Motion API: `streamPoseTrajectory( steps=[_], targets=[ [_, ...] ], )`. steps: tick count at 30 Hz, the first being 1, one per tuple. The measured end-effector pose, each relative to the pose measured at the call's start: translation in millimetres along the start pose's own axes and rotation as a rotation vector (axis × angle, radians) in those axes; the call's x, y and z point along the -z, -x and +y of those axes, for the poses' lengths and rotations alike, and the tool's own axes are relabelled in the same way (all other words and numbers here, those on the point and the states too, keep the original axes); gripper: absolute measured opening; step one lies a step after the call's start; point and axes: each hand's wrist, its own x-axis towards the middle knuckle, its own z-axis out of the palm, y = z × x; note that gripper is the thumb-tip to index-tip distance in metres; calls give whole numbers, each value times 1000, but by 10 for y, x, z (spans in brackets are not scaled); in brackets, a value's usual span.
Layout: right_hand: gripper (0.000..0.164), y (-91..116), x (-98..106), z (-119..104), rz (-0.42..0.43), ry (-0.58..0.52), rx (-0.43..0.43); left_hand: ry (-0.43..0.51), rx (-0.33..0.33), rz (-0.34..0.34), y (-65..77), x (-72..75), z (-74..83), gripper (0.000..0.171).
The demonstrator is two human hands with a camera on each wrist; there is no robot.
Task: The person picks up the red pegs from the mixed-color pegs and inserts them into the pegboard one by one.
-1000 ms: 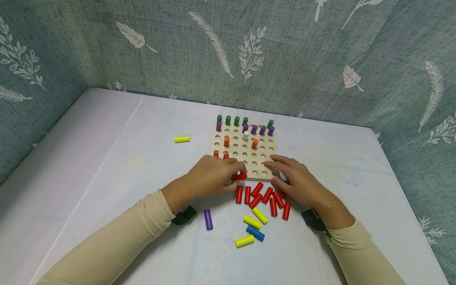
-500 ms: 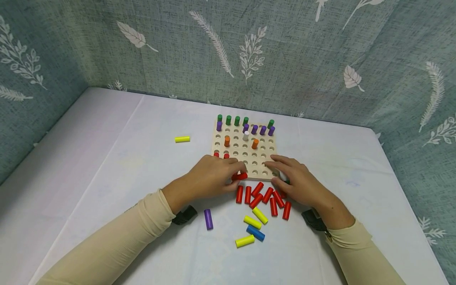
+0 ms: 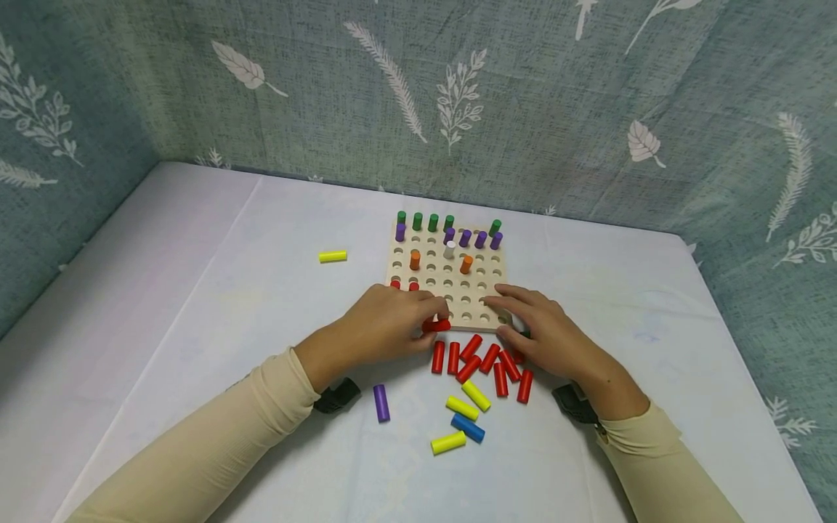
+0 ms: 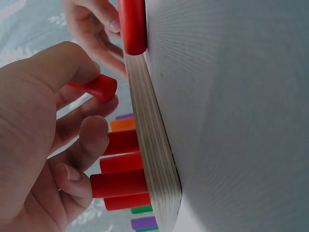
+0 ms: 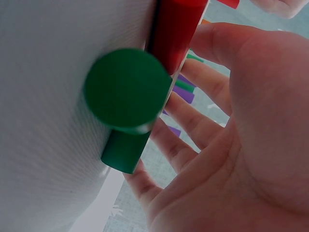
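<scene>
A pale wooden pegboard (image 3: 456,292) lies on the white-covered table, with rows of round holes. My left hand (image 3: 386,319) is over its front left part and pinches a red peg (image 4: 104,88) between thumb and finger. That peg lies nearly level in the head view, close over the front edge. Several red pegs (image 4: 120,184) stand in the board under this hand, mostly hidden from above. My right hand (image 3: 552,327) is at the board's front right corner, fingers spread loosely along it and holding nothing. Green pegs (image 5: 126,151) lie beside its palm in the right wrist view.
Green pegs (image 3: 434,222), purple pegs (image 3: 465,237), a white peg (image 3: 449,250) and orange pegs (image 3: 466,264) stand in the board. Loose red pegs (image 3: 500,380) lie before it, with yellow pegs (image 3: 447,443), a blue peg (image 3: 467,427) and a purple peg (image 3: 381,403) nearer me.
</scene>
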Motion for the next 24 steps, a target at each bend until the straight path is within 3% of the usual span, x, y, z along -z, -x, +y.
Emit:
streamPoseTrajectory(
  steps=[8,18,24],
  targets=[
    [54,3,-11,-1,-2,1,-17,-3,31,25,4,-13,4,22],
    [54,10,3,-2,2,11,-7,-6,128,143,-20,0,-18,17],
    [54,4,12,-6,-5,7,-11,-3,172,123,-26,19,-21,21]
  ],
)
